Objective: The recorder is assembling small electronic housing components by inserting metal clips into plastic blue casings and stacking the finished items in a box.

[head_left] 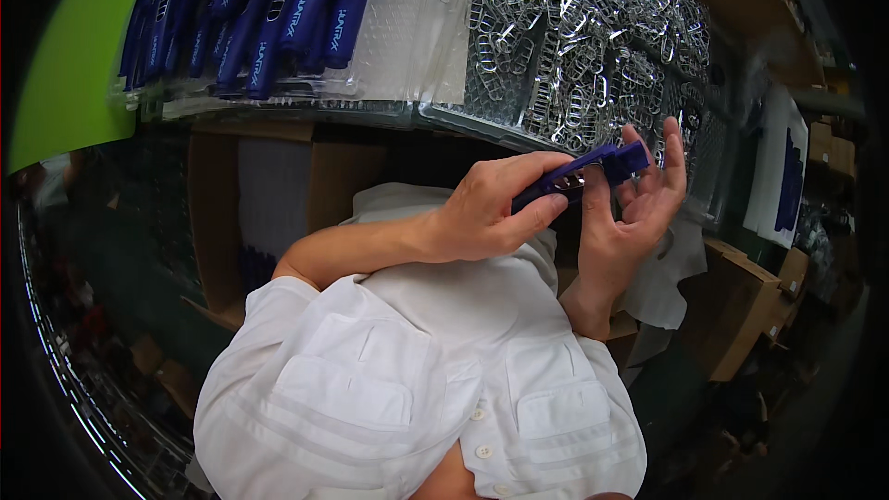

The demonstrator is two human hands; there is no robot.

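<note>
My left hand (pixel 505 199) is closed around one end of a dark blue, band-like piece (pixel 548 187) with light metal showing in its slot. It holds the piece at a slant in front of my body. My right hand (pixel 630 213) is at the other end, its thumb against the piece near the metal part. Its index finger passes behind that end, while the other fingers are spread. Just beyond my hands, a clear tray (pixel 454 116) bears a heap of shiny metal clips (pixel 583 46). Further left lies a pile of similar blue pieces (pixel 269 18) with pale lettering.
A clear plastic tray (pixel 398 46) lies under the blue pile. At far left is a bright green sheet (pixel 79 74). An open cardboard box (pixel 218 222) stands below the table edge. More cartons (pixel 741 310) and a white sheet with blue pieces (pixel 776 171) are on the right.
</note>
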